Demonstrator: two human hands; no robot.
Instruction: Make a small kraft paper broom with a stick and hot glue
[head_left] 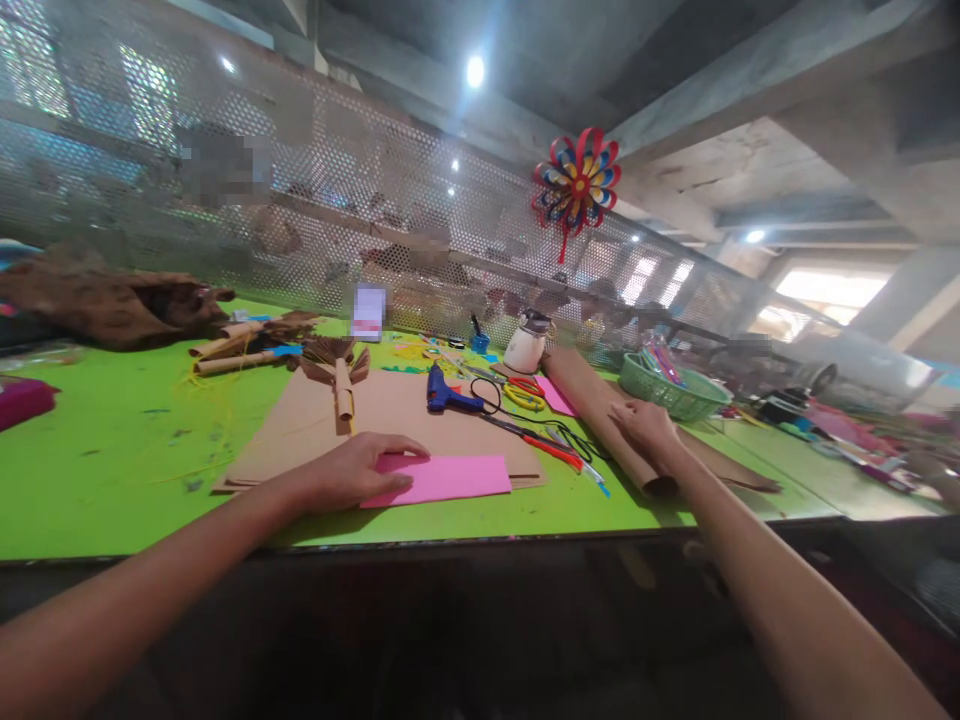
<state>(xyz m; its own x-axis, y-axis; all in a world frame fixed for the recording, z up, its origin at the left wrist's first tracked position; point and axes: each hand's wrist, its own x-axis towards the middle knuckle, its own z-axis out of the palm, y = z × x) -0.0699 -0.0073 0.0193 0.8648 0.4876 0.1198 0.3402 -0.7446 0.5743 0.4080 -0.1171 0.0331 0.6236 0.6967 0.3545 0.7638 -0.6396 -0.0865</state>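
At the table's front edge, my left hand (358,470) is on the left end of a folded pink paper (457,478), its thumb over the near face and its fingers along the far edge. My right hand (651,430) rests on a long brown paper roll (592,400), fingers stretched out over its top. Flat brown paper sheets (397,400) lie beneath the pink paper. On them sit a blue glue gun (450,393) and a small brown paper figure (343,388). Red-handled scissors (551,450) lie between my hands.
Behind the scissors are yellow-handled pliers (525,395) and a white jug (525,345). A green basket (675,388) stands right of the roll. Small paper rolls (236,355) and crumpled brown material (112,300) lie left. A perforated metal screen (337,200) borders the green table (127,450).
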